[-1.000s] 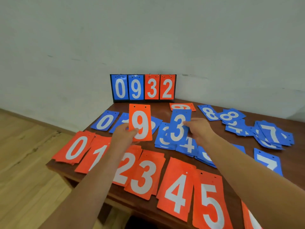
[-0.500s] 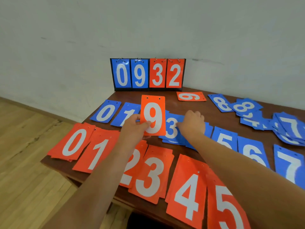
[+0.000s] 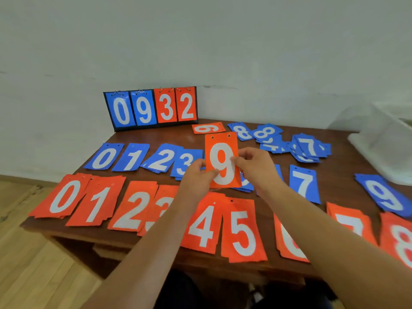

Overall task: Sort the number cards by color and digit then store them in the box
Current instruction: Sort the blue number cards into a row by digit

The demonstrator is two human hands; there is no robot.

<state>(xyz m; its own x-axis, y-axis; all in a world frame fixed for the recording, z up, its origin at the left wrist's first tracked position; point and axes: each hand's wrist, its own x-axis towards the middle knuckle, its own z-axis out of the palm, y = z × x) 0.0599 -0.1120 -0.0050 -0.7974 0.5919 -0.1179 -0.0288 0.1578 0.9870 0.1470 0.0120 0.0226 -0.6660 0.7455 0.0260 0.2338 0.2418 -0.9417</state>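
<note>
Left hand (image 3: 196, 175), right hand (image 3: 256, 170) pinch orange 9 card (image 3: 221, 159) upright — it blocks mid blue row (image 3: 131, 157); scoreboard (image 3: 151, 108) beyond.

Both the left hand (image 3: 197, 175) and right hand (image 3: 256, 168) are bare, forearms uncovered; dark clothing (image 3: 189, 291) shows low between them.

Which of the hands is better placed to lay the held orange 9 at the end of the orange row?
Probably the right hand. Both it and the left hand pinch the orange 9, but the row's high end, the orange 8, lies at the far right, on the right arm's side.
</note>
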